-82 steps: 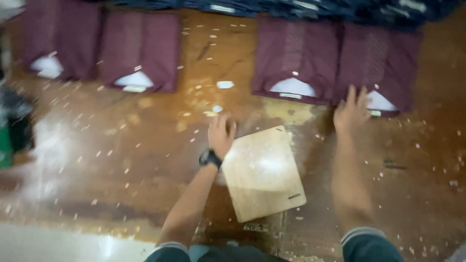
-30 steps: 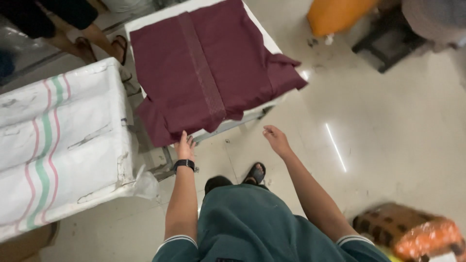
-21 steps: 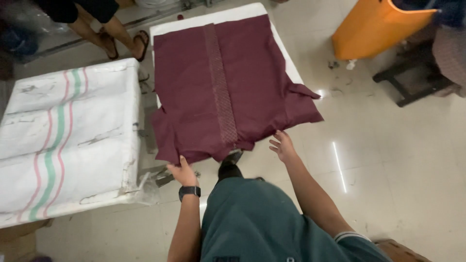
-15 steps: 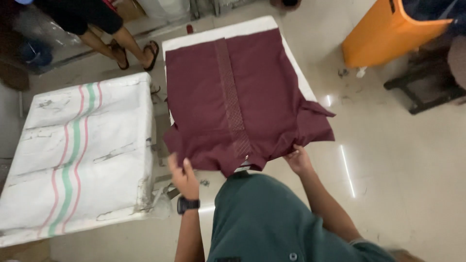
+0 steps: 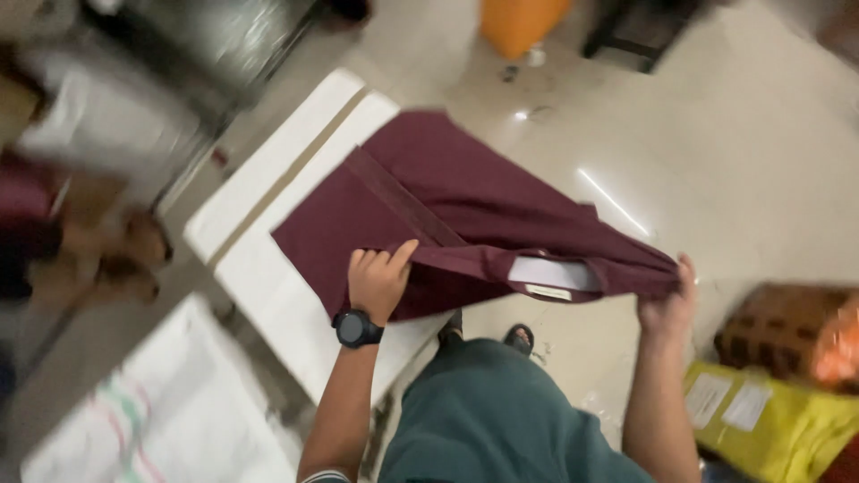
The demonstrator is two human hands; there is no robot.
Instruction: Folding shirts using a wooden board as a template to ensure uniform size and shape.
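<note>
- Right now, in the head view, the left hand [image 5: 380, 282] is closed on the near edge of a maroon shirt [image 5: 465, 224], thumb up over the cloth and fingers curled under it.
- The right hand [image 5: 669, 304] pinches the same edge further along, at the shirt's far right end, with the fingers wrapped round the bunched cloth (only the back of the hand shows).
- Between the two hands the shirt's edge is stretched taut and lifted, so its collar opening faces the camera, with a white label [image 5: 548, 274] showing inside.
- The rest of the shirt slopes away from the hands; its far part lies on a white table [image 5: 268, 295], and a darker strip runs along the cloth from the left hand toward the far corner.
- A black watch [image 5: 356, 328] sits on the left wrist, just below the hand.
- Below the hands is the person's green top [image 5: 501, 420], and a dark sandal [image 5: 519, 338] shows on the pale floor [image 5: 743, 143] just under the shirt.
- Low on the left lies a white sack with green and red stripes [image 5: 152, 420], beside the table.
- On the right, near the right forearm, lie a yellow package [image 5: 778, 416] and an orange-brown bundle [image 5: 792, 335].
- At the top stands an orange bin [image 5: 519, 22]; the left edge is too blurred to read.
</note>
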